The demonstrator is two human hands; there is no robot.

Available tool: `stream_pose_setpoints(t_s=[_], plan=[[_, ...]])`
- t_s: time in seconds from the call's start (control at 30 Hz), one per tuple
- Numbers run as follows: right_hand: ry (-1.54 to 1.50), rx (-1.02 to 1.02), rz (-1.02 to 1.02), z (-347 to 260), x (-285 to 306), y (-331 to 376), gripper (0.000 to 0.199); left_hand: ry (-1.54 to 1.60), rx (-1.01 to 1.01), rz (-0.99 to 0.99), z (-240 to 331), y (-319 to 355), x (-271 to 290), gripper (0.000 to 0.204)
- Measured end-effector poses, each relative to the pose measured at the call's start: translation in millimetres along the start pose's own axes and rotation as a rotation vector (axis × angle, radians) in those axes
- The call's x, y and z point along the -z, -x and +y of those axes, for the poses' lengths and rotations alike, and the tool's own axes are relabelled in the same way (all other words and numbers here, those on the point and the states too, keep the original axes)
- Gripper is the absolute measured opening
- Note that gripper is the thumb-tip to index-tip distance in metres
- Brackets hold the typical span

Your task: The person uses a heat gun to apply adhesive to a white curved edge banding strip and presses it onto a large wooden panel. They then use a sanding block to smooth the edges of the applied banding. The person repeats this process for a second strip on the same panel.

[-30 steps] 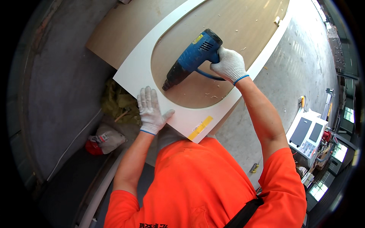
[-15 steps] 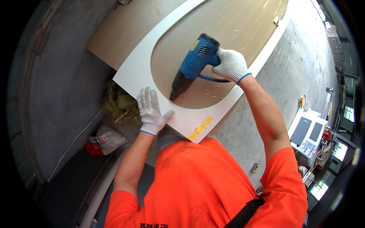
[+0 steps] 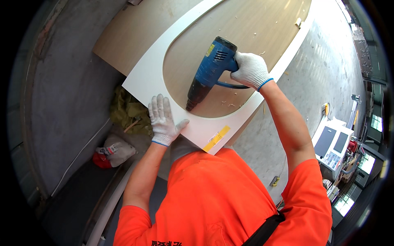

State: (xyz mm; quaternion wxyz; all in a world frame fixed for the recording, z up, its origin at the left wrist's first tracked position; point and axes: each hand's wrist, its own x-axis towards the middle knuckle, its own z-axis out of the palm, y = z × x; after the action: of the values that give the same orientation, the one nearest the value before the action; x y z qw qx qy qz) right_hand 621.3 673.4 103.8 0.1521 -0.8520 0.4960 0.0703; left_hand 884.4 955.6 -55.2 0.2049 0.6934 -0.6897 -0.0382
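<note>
My right hand (image 3: 251, 70), in a white knit glove with a blue cuff, is closed round the handle of a blue heat gun (image 3: 211, 67). Its dark nozzle points down toward the inner edge of the oval cutout in a white panel (image 3: 143, 78). My left hand (image 3: 164, 119), gloved the same way, lies flat on the panel's near left edge, fingers stretched and thumb out. A yellow label strip (image 3: 216, 139) is stuck on the panel's near corner. Through the cutout shows a tan wooden board (image 3: 230, 92) with small shavings on it.
A crumpled olive cloth (image 3: 129, 110) and a grey-and-red bag (image 3: 115, 151) lie below the panel on the left. To the right, a white machine (image 3: 333, 141) stands on the grey concrete floor (image 3: 303, 82). A small yellow-and-black object (image 3: 275, 181) lies on that floor.
The heat gun's nozzle has shifted slightly to the right along the cutout's near edge, my right hand moving with it. My left hand stays in place on the panel.
</note>
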Motion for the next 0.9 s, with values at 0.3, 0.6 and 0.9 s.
stream_pose_setpoints(t_s=[0.3, 0.6, 0.9], plan=[[-0.099, -0.074, 0.123, -12, -19, -2, 0.028, -0.007, -0.012, 0.004, -2, 3, -4, 0.122], [0.034, 0.000, -0.027, 3, 0, 0, 0.025, -0.001, -0.007, 0.001, -1, 0, 0, 0.121], [-0.020, 0.020, 0.081, 0, -12, -1, 0.026, 0.003, -0.009, 0.001, -1, 1, -2, 0.121]])
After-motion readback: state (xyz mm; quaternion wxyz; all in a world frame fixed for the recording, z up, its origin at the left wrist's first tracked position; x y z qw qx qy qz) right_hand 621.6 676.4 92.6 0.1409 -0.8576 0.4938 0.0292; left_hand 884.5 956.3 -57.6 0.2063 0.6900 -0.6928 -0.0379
